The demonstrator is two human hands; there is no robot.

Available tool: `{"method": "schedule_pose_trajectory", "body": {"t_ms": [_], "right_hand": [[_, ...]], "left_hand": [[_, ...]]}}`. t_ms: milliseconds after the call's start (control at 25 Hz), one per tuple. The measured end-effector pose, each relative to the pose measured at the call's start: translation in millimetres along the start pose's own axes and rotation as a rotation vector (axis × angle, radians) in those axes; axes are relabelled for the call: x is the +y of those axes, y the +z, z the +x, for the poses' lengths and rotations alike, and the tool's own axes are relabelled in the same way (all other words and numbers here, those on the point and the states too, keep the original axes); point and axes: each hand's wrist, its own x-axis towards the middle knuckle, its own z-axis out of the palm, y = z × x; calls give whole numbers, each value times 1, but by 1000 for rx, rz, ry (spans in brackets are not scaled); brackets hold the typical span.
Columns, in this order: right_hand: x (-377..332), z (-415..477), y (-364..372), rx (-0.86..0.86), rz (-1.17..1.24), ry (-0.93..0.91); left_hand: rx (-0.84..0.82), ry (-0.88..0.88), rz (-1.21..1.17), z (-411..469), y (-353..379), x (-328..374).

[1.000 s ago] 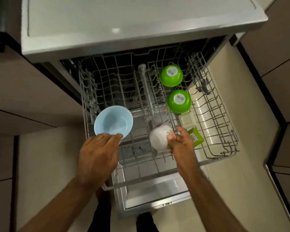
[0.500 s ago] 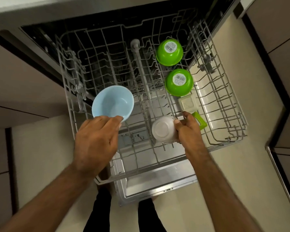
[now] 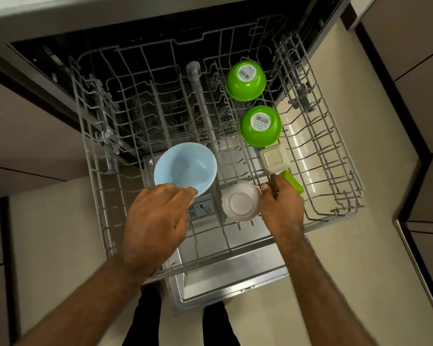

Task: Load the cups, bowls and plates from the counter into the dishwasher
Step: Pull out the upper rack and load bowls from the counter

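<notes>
Over the last second the white cup [image 3: 240,203] has turned from tilted to fully base-up, and the view has closed in on the rack [image 3: 348,211].

Head view, looking down: your right hand [image 3: 281,208] pinches the white cup by its right side, fingers curled against its wall. The cup sits directly left of that grip, mouth down among the tines, probably so that water drains out. It looks seated or nearly so.

Your left hand [image 3: 158,221] grips the near rim of the blue bowl [image 3: 185,166], thumb hidden. The bowl extends away beyond your fingertips, mouth up and tilted, above the rack's left half. It is not yet placed and likely needs turning over.

Beyond your right hand, a cream square dish [image 3: 274,158] lies just past your fingertips. Farther on, the near green bowl [image 3: 260,126] and far green bowl [image 3: 245,79] rest upside down.
</notes>
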Motion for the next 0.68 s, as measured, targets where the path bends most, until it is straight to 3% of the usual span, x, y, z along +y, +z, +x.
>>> {"method": "schedule_pose_trajectory", "body": {"t_ms": [80,280,360,440,560,680], "right_hand": [[-4,-2,-9,19,33,-112],[-27,-16,-19,-202,6,-816],[-36,-15,-14,-199,25,-926],[-44,-9,-15,-226,154,-842],[-57,3,-21,-320,592,-350],[-55,20,-13,-208,861,16]], "left_hand": [[-32,7,-21,3,1,2],[-131,30,-69,15,7,3],[-138,37,-136,21,11,1],[-81,-9,-214,24,10,-1],[-4,-128,-314,32,3,0],[29,-233,-347,35,-1,1]]}}
